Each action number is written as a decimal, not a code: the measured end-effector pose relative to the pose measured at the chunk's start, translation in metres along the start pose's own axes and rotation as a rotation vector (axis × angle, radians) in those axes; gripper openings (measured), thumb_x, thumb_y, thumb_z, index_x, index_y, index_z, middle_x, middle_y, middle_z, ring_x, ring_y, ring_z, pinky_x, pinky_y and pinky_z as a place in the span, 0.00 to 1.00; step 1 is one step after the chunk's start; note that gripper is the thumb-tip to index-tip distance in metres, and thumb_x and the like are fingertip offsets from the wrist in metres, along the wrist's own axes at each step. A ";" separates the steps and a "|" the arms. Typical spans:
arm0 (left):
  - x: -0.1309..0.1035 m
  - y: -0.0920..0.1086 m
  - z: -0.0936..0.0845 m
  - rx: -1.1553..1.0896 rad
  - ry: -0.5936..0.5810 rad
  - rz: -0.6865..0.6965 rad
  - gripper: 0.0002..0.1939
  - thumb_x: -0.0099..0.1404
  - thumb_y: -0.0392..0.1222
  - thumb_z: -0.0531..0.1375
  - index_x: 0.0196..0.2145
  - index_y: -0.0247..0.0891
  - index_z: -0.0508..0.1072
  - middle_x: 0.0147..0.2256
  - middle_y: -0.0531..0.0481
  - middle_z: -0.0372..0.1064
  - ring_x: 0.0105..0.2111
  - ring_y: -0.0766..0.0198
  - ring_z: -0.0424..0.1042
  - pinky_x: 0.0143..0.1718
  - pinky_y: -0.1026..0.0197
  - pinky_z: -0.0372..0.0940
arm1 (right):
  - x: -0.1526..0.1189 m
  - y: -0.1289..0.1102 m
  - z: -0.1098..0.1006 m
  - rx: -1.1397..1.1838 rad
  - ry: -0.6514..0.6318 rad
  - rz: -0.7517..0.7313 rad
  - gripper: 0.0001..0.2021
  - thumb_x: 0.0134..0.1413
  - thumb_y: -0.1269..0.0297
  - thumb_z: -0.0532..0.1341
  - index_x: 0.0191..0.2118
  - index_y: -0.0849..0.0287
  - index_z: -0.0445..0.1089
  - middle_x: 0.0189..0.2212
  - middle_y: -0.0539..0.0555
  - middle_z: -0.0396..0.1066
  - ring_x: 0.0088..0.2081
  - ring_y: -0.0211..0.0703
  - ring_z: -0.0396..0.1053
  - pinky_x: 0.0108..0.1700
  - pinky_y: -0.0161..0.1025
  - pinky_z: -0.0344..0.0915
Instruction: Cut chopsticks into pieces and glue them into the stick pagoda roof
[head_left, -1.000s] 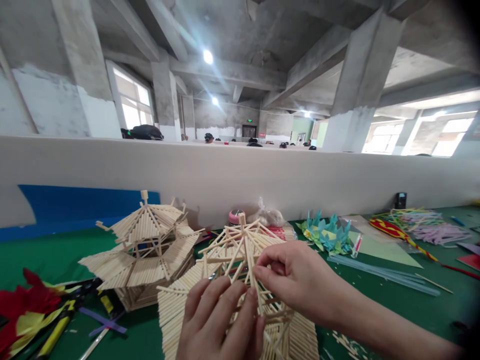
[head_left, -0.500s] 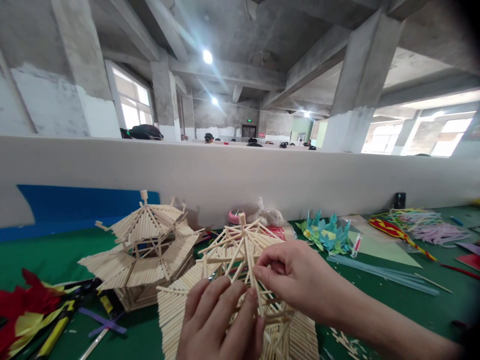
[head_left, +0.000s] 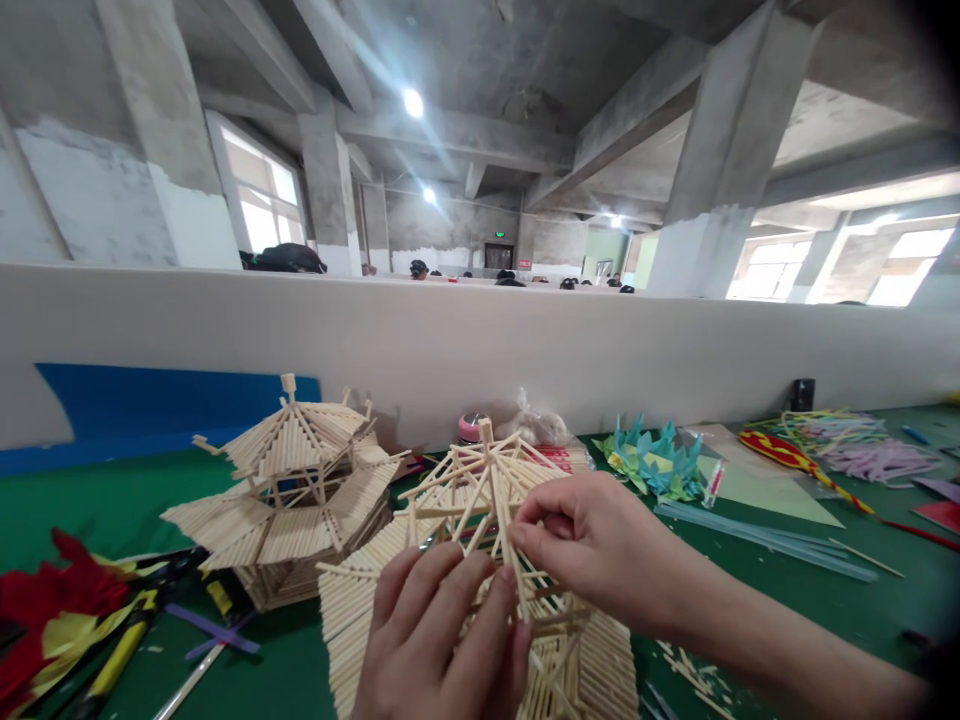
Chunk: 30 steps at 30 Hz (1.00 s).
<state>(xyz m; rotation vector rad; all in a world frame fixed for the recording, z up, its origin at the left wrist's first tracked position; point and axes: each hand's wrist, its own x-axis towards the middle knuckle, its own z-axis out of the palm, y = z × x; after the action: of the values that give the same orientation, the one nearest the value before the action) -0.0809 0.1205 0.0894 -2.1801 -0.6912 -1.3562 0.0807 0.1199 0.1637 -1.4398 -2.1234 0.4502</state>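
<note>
In front of me stands a pavilion model (head_left: 480, 480) built of thin wooden sticks, its upper roof an open frame with rafters running down from a short top post. My left hand (head_left: 442, 635) is at the front of that roof, fingers curled and thumb tucked close, gripping the lower end of a wooden stick (head_left: 504, 520). Higher up on the same stick, my right hand (head_left: 574, 530) pinches with thumb and index finger, reaching in from the right. The fingertips' exact contact is partly hidden. Both hands cover much of the model's middle.
A second stick pavilion (head_left: 289, 490), its roofs covered, stands at left. Red and yellow craft pieces (head_left: 67, 610) lie near it. To the right are a blue-green paper flower (head_left: 656, 455), translucent strips (head_left: 765, 540) and stick offcuts (head_left: 694, 675). A white partition (head_left: 480, 340) borders the green table.
The view has tilted down slightly. Both hands keep nearly the same hold on the roof stick, with only a tiny shift of the right fingers.
</note>
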 end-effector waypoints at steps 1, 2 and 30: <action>0.000 0.000 0.000 -0.009 -0.008 -0.006 0.10 0.49 0.32 0.62 0.33 0.33 0.73 0.31 0.45 0.73 0.35 0.55 0.67 0.38 0.51 0.60 | 0.000 0.000 0.000 0.002 -0.001 -0.003 0.10 0.48 0.67 0.53 0.19 0.59 0.63 0.14 0.44 0.55 0.18 0.30 0.51 0.20 0.31 0.47; 0.000 0.000 -0.001 -0.017 -0.014 -0.010 0.11 0.49 0.32 0.62 0.33 0.33 0.73 0.31 0.44 0.73 0.35 0.55 0.67 0.38 0.51 0.60 | 0.000 0.000 0.000 0.003 -0.001 -0.008 0.10 0.48 0.67 0.53 0.19 0.59 0.63 0.14 0.44 0.56 0.19 0.30 0.51 0.20 0.31 0.47; -0.002 -0.003 0.004 0.064 0.008 0.034 0.11 0.48 0.34 0.62 0.33 0.34 0.73 0.29 0.46 0.74 0.33 0.55 0.68 0.37 0.52 0.60 | 0.006 0.001 -0.002 0.014 -0.041 0.000 0.12 0.48 0.66 0.53 0.17 0.59 0.61 0.13 0.44 0.49 0.18 0.31 0.47 0.19 0.32 0.45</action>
<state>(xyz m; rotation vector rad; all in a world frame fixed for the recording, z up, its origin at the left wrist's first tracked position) -0.0808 0.1255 0.0864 -2.1250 -0.6818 -1.3072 0.0806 0.1260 0.1662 -1.4343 -2.1486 0.4979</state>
